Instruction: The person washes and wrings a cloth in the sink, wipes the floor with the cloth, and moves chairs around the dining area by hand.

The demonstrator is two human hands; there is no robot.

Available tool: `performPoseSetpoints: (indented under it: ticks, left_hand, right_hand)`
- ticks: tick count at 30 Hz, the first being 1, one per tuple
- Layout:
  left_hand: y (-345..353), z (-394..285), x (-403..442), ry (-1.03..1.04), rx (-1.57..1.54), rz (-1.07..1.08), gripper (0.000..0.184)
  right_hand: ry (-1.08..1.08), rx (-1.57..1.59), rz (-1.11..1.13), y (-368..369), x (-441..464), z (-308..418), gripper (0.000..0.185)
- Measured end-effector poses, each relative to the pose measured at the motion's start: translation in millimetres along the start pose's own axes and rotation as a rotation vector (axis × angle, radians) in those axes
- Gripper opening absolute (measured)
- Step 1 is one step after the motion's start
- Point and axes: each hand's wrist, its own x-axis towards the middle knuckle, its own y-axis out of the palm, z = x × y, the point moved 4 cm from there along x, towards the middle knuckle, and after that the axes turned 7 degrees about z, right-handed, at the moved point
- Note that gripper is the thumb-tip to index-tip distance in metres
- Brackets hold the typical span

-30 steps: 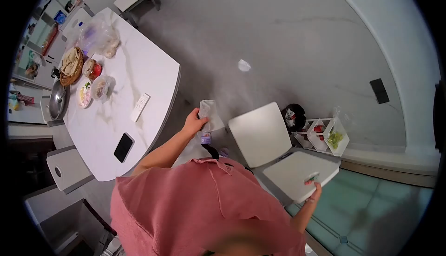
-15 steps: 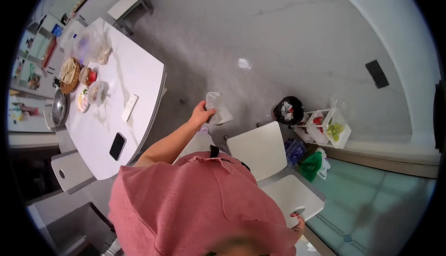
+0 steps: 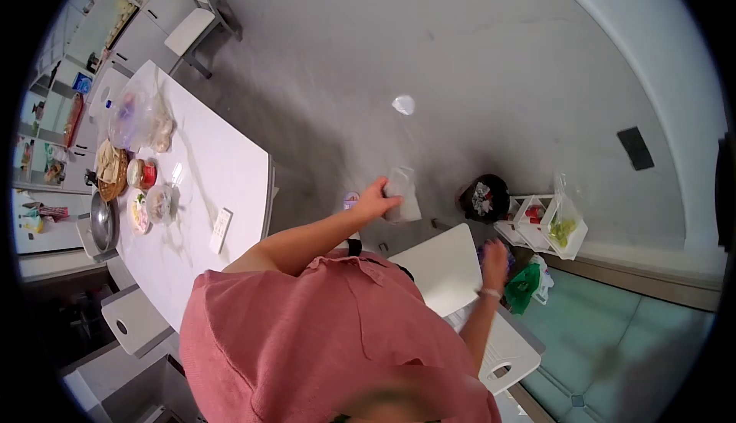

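Note:
In front of my body, my left hand [image 3: 376,199] is closed on the near edge of a whitish, partly see-through plastic packet [image 3: 405,193]. The packet hangs over the floor; its contents cannot be made out. My right hand [image 3: 494,266] is raised beside a white chair [image 3: 441,269], with no object visible in it. Its fingers look loosely apart, slightly blurred. Below the right forearm is another white chair [image 3: 506,354] with an oval handle hole in its back.
A white table [image 3: 203,147] on the left bears a remote control [image 3: 221,230], a jar [image 3: 142,174], a basket [image 3: 112,170] and plastic bags [image 3: 138,116]. On the right stand a black bin [image 3: 483,197], a white shelf rack [image 3: 537,223] and a green bag [image 3: 523,288].
My right hand has let go of the chair's handle hole and risen forward. My left hand has moved right with the packet, towards the bin. The view has shifted, and the phone is now hidden.

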Motion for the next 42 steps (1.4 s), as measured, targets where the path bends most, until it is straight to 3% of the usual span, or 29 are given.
performPoseSetpoints:
  ticks: [1,2,3,5,6,9,11,14,16,22,25,30,35,37,41,42]
  left_hand:
    - [7.3,-24.0,-3.2,-0.009,0.105,0.084,0.047]
    - [9.6,-39.8,-1.0,-0.016,0.21,0.169,0.049]
    - [3.8,-40.8,8.2,-0.017,0.205,0.167,0.049]
    - [0.2,-51.8,19.0,0.38,0.541,0.333,0.052]
    - [-10.9,-57.1,23.8,0.368,0.58,0.233,0.051]
    - [-45.6,-79.8,41.0,0.361,0.497,0.259,0.047]
    - [-63.5,-88.3,48.9,0.375,0.427,0.273,0.044]
    - [-80.1,-95.4,57.5,0.39,0.325,0.244,0.039]
    - [-91.1,-92.3,63.4,0.298,0.094,0.224,0.03]
    - [-134.3,-95.0,75.2,0.098,0.051,0.114,0.013]
    - [-164.0,-108.9,76.5,-0.015,-0.072,-0.034,0.014]
    - [-226.6,-88.1,102.8,0.038,-0.081,-0.292,0.014]
    - [-239.3,-68.3,136.5,-0.084,-0.164,-0.386,0.014]
    - [-239.7,-50.6,154.1,-0.13,-0.097,-0.383,0.018]
    - [-244.8,16.4,198.4,-0.204,0.101,-0.349,0.028]
    - [-245.0,25.3,204.0,-0.21,0.098,-0.342,0.028]
  right_hand:
    - [0.007,0.274,0.179,70.6,-0.5,76.1,0.046]
    - [-0.187,0.025,0.377,122.9,16.3,114.2,0.048]
    - [0.189,0.402,0.322,175.1,22.5,137.8,0.052]
    - [-0.055,0.397,0.486,243.4,46.6,157.3,0.052]
    - [-0.048,0.392,0.489,257.7,57.7,159.3,0.052]
    - [0.109,0.458,0.434,285.1,81.8,166.2,0.049]
    - [0.234,0.706,0.571,298.0,87.6,178.7,0.048]
    - [0.354,0.663,0.624,306.7,102.1,190.2,0.042]
    - [0.366,0.666,0.671,312.9,109.9,197.9,0.043]
    - [0.441,0.706,0.843,320.1,144.0,206.4,0.042]
    - [0.549,0.722,0.885,305.6,175.5,205.4,0.041]
    - [0.567,0.503,0.768,256.0,269.5,168.4,0.044]
    - [0.536,0.364,0.724,225.8,337.2,147.8,0.047]
    - [0.558,0.103,0.639,224.2,357.4,125.7,0.039]
    - [0.531,-0.033,0.706,227.3,369.0,99.2,0.04]
    - [0.502,-0.196,0.696,224.9,372.0,87.9,0.04]
